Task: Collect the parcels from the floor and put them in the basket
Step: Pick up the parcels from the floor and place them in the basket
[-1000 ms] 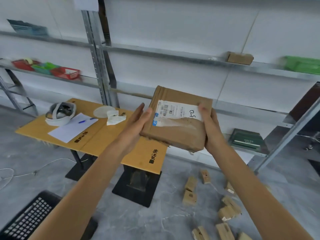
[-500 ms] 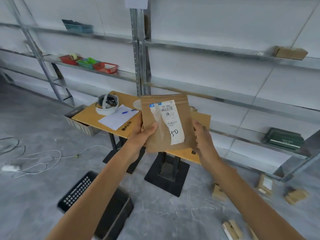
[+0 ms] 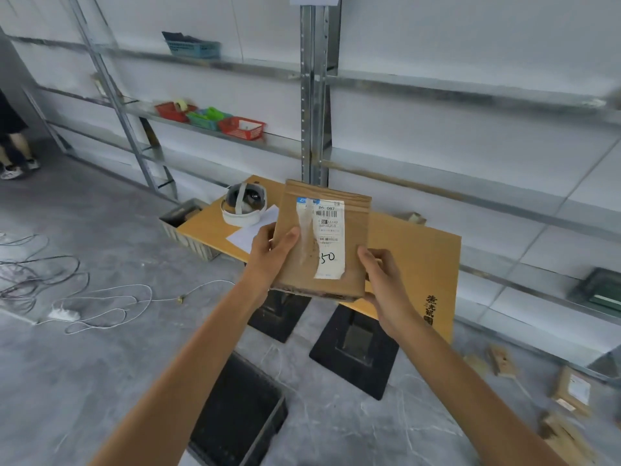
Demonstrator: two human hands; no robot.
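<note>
Left hand (image 3: 268, 257) grips parcel (image 3: 331, 237); right hand (image 3: 386, 284) apparently too.

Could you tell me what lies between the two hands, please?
In the head view, the cardboard parcel lies between them, the left hand and right hand gripping its sides.

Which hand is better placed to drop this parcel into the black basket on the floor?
Probably left: the left hand grips the parcel, and the basket sits on the floor beside that forearm, farther from the right hand.
</note>
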